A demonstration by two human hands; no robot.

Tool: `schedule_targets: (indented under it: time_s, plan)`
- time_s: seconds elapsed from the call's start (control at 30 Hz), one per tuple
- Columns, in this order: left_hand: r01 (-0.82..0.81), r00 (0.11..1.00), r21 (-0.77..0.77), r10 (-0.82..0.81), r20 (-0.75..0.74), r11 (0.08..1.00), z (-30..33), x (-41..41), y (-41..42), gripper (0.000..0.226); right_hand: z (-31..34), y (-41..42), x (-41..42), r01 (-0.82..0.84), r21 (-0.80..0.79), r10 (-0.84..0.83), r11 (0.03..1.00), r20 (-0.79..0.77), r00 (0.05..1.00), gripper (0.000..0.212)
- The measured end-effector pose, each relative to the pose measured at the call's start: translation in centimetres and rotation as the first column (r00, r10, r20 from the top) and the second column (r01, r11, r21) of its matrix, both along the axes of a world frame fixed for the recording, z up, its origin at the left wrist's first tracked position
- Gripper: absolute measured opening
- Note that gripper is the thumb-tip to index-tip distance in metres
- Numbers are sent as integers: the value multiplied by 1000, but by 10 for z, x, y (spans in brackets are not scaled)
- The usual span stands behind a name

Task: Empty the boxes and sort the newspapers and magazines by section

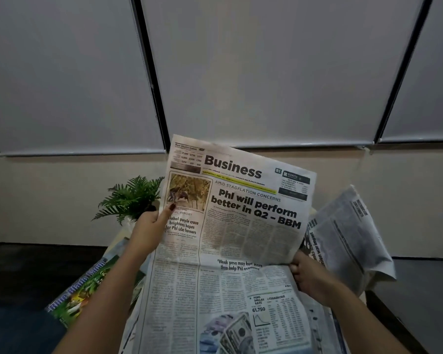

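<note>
**A:** Two hands on it? Status.

**B:** Both on the Business section (230,226). My left hand (151,228) pinches its left edge, thumb on the front over the photo caption, fingers behind. My right hand (307,274) grips the right edge near the centre fold, fingers curled round the paper. Sheet is held up in front of me, top half tilted back, lower half draping toward my lap.

**A:** Handling?

**B:** Light, floppy, thin newsprint, I'd say. Likely tears if I pull the edges apart. Top half only stands because of the crease. Loose inner sheets could slide out, so best grip looks like the fold or spine side, not a corner.

**A:** Anything else nearby?

**B:** Another newspaper (351,233) behind my right hand, crumpled open, seemingly caught in the same grip; contact is hidden. Farm magazine (79,292) lies low left under my forearm. Small fern plant (131,198) sits behind my left hand.

**A:** Where does it go?

**B:** Masthead says Business, so the business pile. No boxes or piles in view. I'd refold along the crease first, then lay it flat.
</note>
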State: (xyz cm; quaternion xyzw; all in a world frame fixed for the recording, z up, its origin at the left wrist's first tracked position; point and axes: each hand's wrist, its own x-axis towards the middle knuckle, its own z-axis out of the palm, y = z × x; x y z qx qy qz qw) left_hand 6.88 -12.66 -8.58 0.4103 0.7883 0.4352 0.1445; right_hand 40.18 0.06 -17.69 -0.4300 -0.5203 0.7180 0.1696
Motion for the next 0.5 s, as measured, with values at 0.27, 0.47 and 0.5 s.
schedule_targets:
  time_s: [0.27, 0.47, 0.5]
  plan:
    - [-40, 998, 40, 37, 51, 998, -5, 4, 1, 56, 8, 0, 2, 64, -3, -64, 998, -20, 998, 76]
    - [-81, 988, 59, 72, 137, 995, -9, 2, -1, 54, 12, -2, 13, 1, 120, -1, 993, 3, 1000, 51]
    - [-72, 988, 57, 63, 138, 996, -10, 2, -1, 54, 14, -2, 11, -2, 184, -8, 983, 50, 999, 47]
